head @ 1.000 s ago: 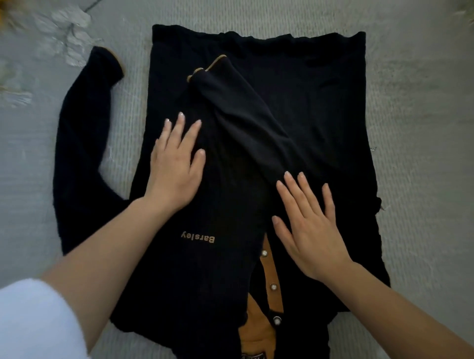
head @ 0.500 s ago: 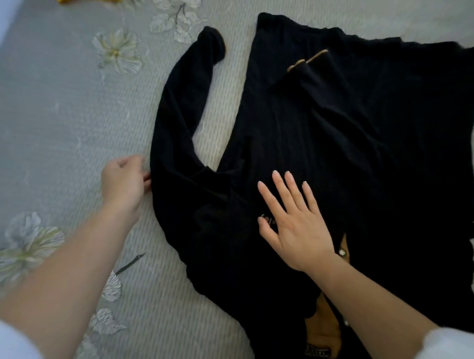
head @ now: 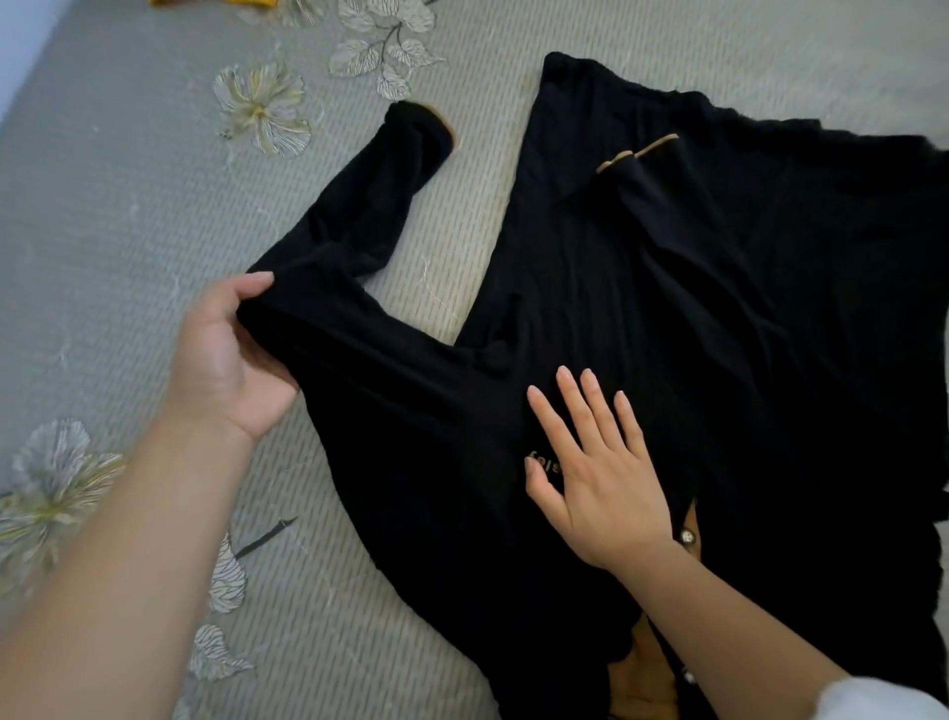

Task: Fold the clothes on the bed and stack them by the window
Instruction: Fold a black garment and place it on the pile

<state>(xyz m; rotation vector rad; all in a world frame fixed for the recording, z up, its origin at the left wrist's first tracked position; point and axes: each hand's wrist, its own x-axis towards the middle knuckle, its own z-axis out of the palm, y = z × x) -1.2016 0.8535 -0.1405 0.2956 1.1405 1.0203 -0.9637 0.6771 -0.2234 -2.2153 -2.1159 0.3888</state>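
Head view: a black cardigan (head: 693,318) lies spread on the grey bed cover (head: 128,231), filling the right half of the scene, with its hem at the far side and its neckline at the near edge.
Left hand (head: 226,360): clamped on the outstretched sleeve (head: 359,221) right at its bend, with the thumb over the top of the fabric and the fingers tucked underneath (a proper handful, bunched up).
Right hand (head: 595,473): flat on the cardigan's chest, fingers straight and spread, pressing down and gripping nothing.
Outstretched sleeve: it runs from the shoulder out left to the gripping hand, then angles away to the far side, where its cuff (head: 421,128) rests on the bed cover with a thin tan edge showing.
Other sleeve (head: 652,205): folded across the cardigan's body, its tan-trimmed cuff pointing to the far side.
Lettering (head: 544,460): pale letters on the chest, just beside the right thumb and partly covered by the hand, so the word cannot be read.
Placket (head: 693,519): a tan strip with a pale button (head: 687,537), touching the right wrist.
Bed cover print: pale flowers and leaves at the far left and near left.
Far edge: a scrap of something yellow (head: 205,2), cut off too much to tell what it is.
Near right corner: a white cuff (head: 883,699) on the right forearm.
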